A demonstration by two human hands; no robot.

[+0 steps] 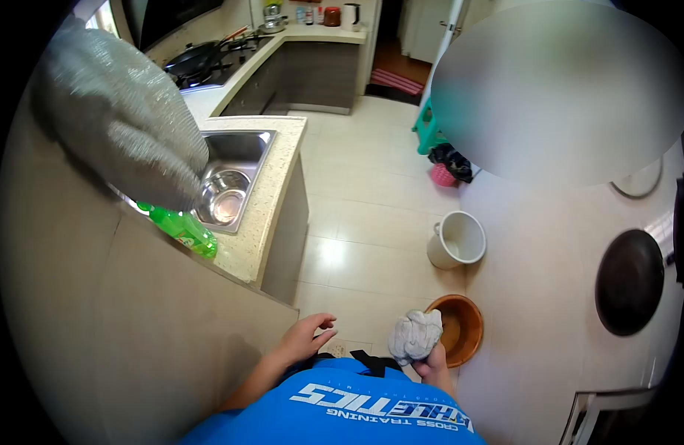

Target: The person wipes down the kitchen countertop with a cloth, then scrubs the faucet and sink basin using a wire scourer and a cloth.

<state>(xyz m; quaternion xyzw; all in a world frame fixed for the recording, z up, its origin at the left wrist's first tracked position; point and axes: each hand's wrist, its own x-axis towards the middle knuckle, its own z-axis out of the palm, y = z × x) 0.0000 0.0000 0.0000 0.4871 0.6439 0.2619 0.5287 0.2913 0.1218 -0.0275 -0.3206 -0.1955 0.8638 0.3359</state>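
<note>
My right hand (433, 363) grips a bunched grey-white cloth (416, 337), held up in front of my body on the right. Part of the cloth overlaps the rim of a brown bucket (475, 330) in view; whether they touch I cannot tell. My left hand (308, 337) is held out at waist height with nothing in it, its fingers slightly curled and apart. Below both hands is the front of my blue shirt (342, 415).
Left, a counter (279, 159) carries a sink (260, 152) with a metal basin (225, 196) and a green bottle (184, 230). A white bucket (464, 237) stands on the floor. A dark pan (629, 282) hangs on the right wall. A wok (193, 59) sits on the stove.
</note>
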